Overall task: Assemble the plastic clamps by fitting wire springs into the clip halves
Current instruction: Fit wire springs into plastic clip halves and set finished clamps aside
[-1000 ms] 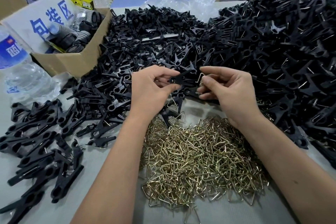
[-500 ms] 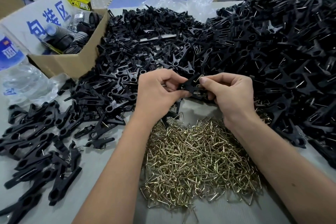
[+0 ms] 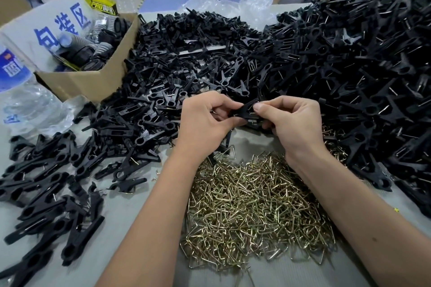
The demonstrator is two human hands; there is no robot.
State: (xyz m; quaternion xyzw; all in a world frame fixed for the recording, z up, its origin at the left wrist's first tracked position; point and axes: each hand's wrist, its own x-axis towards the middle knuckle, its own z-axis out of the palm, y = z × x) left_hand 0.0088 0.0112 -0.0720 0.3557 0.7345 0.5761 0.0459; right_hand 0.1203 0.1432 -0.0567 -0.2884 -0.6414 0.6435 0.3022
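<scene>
Both hands, left hand [image 3: 205, 121] and right hand [image 3: 291, 123], pinch one black clip half [image 3: 245, 109] above the wire springs [image 3: 256, 205]; light, stiff plastic (likely slippery), best gripped at its flat sides.

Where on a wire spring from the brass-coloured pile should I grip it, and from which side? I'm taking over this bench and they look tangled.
Judging by shape, pinch one straight side of a triangular wire spring lying loose at the far edge of the spring pile, coming from above. There it sits apart from the tangle, so it should lift free without dragging neighbours.
</scene>
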